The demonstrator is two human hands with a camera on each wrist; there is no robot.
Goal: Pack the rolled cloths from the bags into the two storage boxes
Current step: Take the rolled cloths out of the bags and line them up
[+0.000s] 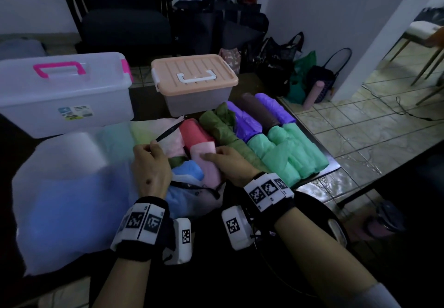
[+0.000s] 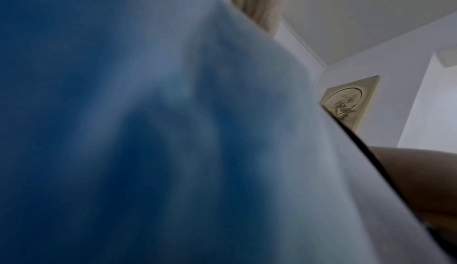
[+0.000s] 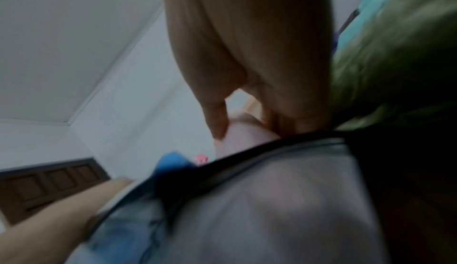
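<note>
Pink rolled cloth [image 1: 205, 161] in mouth of white bag [image 1: 194, 193] on desk [image 1: 319, 173] — soft, light, compressible; likely to unroll if taken by loose end, so best gripped around middle. Right hand [image 1: 229, 163] rests on it, fingers curled over roll. Left hand [image 1: 150, 166] pinches bag's black-trimmed rim [image 1: 168, 131], holding it apart. Both storage boxes [image 1: 194, 83] behind, lids on. Bag's depth hidden — count inside unknowable. Left wrist view filled by blurred blue fabric; right wrist view smeared.

Clear box [image 1: 64, 96], pink handle [image 1: 58, 69]; peach lid [image 1: 194, 72], white handle [image 1: 196, 77]. Rolls: mint [image 1: 288, 154], purple [image 1: 275, 107], olive [image 1: 216, 127], red [image 1: 195, 131].
</note>
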